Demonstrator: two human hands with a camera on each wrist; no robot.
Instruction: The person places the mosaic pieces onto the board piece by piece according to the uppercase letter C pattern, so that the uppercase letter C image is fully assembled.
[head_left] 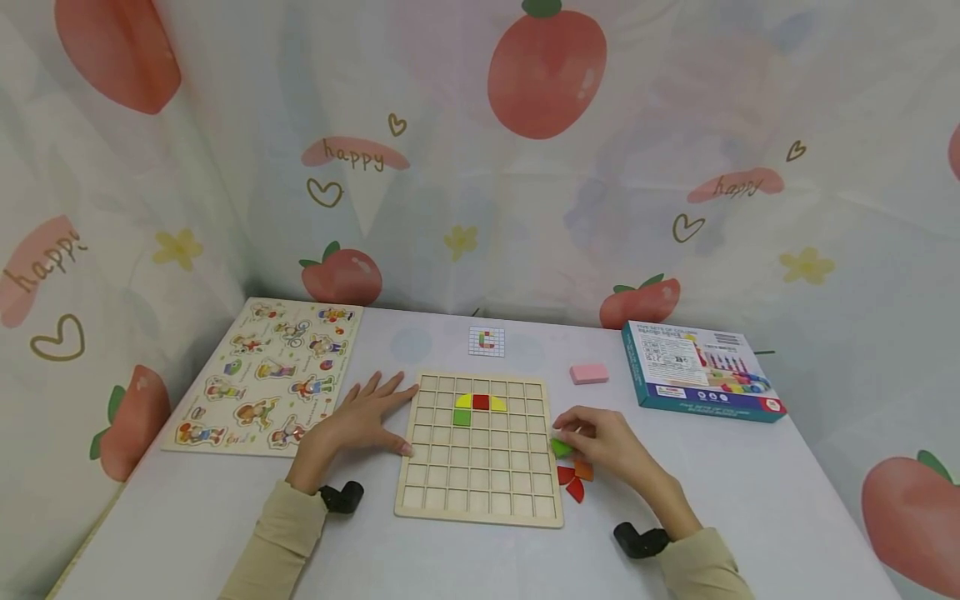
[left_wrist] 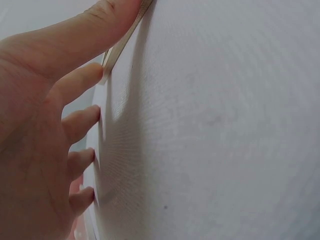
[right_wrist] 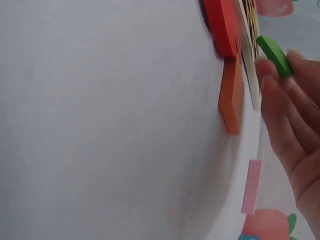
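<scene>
A wooden grid board (head_left: 480,503) lies on the table with a yellow curved piece (head_left: 465,401), a red square (head_left: 481,402), another yellow curved piece (head_left: 497,404) and a green square (head_left: 462,417) in its upper cells. Spread fingers of my left hand (head_left: 367,418) rest at the board's left edge, thumb and index fingertip touching it. My right hand (head_left: 609,440) pinches a green piece (right_wrist: 276,56) between thumb and fingers, raised off the table beside the board's right edge. Under it lie an orange piece (head_left: 583,472) and two red pieces (head_left: 575,489).
Behind the board lies a small pattern card (head_left: 487,342). A pink block (head_left: 589,374) and a flat printed box (head_left: 701,371) are at the back right. A picture puzzle board (head_left: 262,375) lies on the left. Printed curtains hang behind the table.
</scene>
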